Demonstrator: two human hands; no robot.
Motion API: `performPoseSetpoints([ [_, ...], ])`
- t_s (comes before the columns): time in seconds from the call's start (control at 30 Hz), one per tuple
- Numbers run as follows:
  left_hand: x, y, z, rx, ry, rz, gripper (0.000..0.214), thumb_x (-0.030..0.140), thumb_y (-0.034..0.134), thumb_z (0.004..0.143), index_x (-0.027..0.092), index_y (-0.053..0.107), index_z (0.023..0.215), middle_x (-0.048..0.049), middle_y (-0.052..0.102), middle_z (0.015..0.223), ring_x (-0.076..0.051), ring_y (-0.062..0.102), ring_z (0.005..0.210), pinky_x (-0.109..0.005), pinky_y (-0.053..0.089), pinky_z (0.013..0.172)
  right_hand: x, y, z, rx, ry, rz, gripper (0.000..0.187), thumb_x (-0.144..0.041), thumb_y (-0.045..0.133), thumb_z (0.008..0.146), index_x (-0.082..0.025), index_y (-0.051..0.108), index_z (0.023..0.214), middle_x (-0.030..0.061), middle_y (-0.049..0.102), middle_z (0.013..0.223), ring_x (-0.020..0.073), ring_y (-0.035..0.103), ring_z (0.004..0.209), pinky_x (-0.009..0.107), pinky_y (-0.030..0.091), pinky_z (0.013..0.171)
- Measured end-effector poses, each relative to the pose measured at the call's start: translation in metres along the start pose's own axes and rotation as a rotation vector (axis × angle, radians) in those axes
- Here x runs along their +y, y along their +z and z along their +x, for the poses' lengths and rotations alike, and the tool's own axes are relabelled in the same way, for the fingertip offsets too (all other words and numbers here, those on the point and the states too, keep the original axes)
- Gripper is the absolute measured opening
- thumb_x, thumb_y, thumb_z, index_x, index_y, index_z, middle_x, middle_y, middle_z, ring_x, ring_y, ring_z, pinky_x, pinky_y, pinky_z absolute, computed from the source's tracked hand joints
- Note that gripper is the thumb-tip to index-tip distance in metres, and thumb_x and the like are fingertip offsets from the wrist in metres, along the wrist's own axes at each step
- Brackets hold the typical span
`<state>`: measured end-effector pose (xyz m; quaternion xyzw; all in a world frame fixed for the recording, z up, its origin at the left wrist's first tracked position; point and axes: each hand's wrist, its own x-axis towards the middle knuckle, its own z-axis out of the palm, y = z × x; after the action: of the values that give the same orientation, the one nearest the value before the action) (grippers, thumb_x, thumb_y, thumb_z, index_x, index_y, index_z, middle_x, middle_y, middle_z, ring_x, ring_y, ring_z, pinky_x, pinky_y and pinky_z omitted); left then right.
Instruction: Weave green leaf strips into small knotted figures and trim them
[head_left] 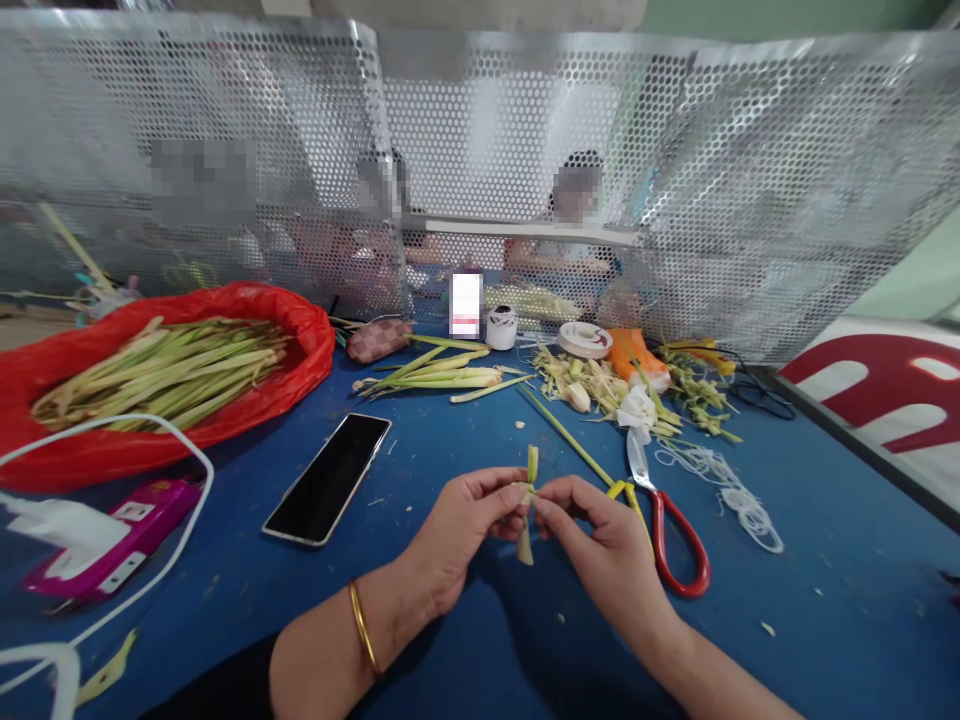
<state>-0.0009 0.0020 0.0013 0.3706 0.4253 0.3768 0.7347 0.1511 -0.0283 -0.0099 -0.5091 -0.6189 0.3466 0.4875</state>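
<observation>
My left hand (457, 530) and my right hand (600, 540) meet over the blue table (825, 600), both pinching a small folded strip of green-yellow palm leaf (529, 500). The strip stands upright between my fingertips, one end poking up, the other hanging down. A gold bangle (363, 628) circles my left wrist. Red-handled scissors (664, 520) lie just right of my right hand, with a long thin green leaf stem (562, 432) beside them.
A red plastic bag (285, 385) of green leaf stalks sits at the left. A black phone (328, 478) lies flat left of my hands. A pink device (112, 540) with white cable is at far left. Leaf scraps, tape rolls and white string lie further back. A perforated metal screen (525, 150) fences the table; people sit behind it.
</observation>
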Motion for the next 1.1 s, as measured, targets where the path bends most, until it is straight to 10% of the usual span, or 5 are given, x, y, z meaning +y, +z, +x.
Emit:
performPoseSetpoints([
  [0.3, -0.004, 0.002, 0.002, 0.128, 0.135, 0.020, 0.028, 0.026, 0.071, 0.071, 0.015, 0.060, 0.095, -0.0021, 0.067, 0.071, -0.013, 0.061, 0.064, -0.024, 0.046, 0.062, -0.003, 0.002, 0.000, 0.225, 0.086, 0.085, 0.021, -0.037, 0.065, 0.080, -0.018, 0.068, 0.071, 0.0001, 0.062, 0.056, 0.0134, 0.057, 0.051, 0.021, 0.046, 0.050],
  [0.7, -0.010, -0.005, 0.006, 0.280, 0.524, 0.602, 0.020, 0.017, 0.067, 0.069, 0.022, 0.077, 0.086, -0.0031, 0.068, 0.081, -0.015, 0.059, 0.074, -0.025, 0.044, 0.067, -0.003, 0.009, -0.001, 0.126, 0.185, 0.304, 0.015, -0.035, 0.073, 0.073, -0.020, 0.074, 0.073, 0.0003, 0.067, 0.063, 0.0130, 0.057, 0.059, 0.021, 0.047, 0.058],
  [1.1, -0.006, 0.003, 0.006, 0.131, 0.132, 0.145, 0.034, 0.029, 0.072, 0.069, 0.013, 0.073, 0.099, -0.0054, 0.074, 0.074, -0.018, 0.067, 0.065, -0.026, 0.050, 0.064, -0.001, 0.010, -0.002, 0.075, 0.111, 0.181, 0.018, -0.034, 0.065, 0.082, -0.019, 0.070, 0.075, 0.0031, 0.071, 0.069, 0.0176, 0.065, 0.067, 0.025, 0.052, 0.065],
])
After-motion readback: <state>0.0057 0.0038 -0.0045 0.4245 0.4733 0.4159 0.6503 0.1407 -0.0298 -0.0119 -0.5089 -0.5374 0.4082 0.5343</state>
